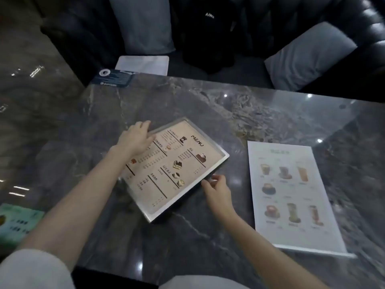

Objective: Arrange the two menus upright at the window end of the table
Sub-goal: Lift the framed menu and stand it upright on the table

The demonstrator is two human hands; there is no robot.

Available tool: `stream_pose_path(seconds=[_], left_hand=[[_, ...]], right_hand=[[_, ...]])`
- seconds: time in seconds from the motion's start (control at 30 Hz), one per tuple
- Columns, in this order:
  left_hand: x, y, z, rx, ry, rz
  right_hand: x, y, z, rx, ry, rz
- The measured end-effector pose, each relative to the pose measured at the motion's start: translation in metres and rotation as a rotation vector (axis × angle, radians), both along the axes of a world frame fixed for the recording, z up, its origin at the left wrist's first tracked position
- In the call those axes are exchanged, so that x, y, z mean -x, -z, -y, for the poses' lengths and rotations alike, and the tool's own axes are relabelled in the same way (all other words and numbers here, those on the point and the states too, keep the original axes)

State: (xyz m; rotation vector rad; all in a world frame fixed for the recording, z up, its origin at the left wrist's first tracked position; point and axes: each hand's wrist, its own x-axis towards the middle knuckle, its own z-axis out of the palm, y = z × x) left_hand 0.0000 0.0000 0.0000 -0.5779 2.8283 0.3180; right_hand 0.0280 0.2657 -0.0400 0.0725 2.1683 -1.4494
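Observation:
A beige menu point(177, 163) in a clear acrylic frame, headed "MENU" with cake and coffee pictures, lies flat and skewed on the dark marble table point(208, 105). My left hand point(135, 138) rests on its far left edge, fingers curled over the rim. My right hand point(216, 189) pinches the near right edge of the same frame. A second, white menu point(291, 192) with drink pictures lies flat to the right, untouched, its clear base at the near end.
A dark blue card point(113, 78) lies at the table's far left corner. A green card point(16, 222) sits at the left edge near me. Beyond the table stand a dark sofa with grey cushions point(308, 57), a black bag point(208, 34) and a white sheet point(142, 64).

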Motion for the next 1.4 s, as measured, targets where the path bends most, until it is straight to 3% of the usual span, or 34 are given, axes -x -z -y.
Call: stream_pose_path(seconds=[0.1,0.23,0.4,0.6,0.93,1.4], left_hand=[[0.000,0.011,0.003,0.001,-0.048,0.034],[0.000,0.025,0.009,0.014,-0.088,0.096],[0.006,0.033,0.015,0.051,-0.145,0.040],[0.009,0.037,0.032,-0.064,-0.138,0.028],[-0.001,0.025,0.032,-0.138,-0.195,-0.041],[-0.002,-0.018,0.005,-0.422,-0.361,-0.411]], right_hand=[[0.005,0.010,0.011,0.101,0.139,0.312],[0.011,0.014,0.021,0.349,0.203,0.586],[0.011,0.018,0.022,0.557,0.128,0.695],[0.013,0.018,0.020,0.596,0.126,0.741],[0.007,0.002,0.025,0.565,0.135,0.609],[0.034,-0.050,-0.006,0.521,-0.028,0.208]])
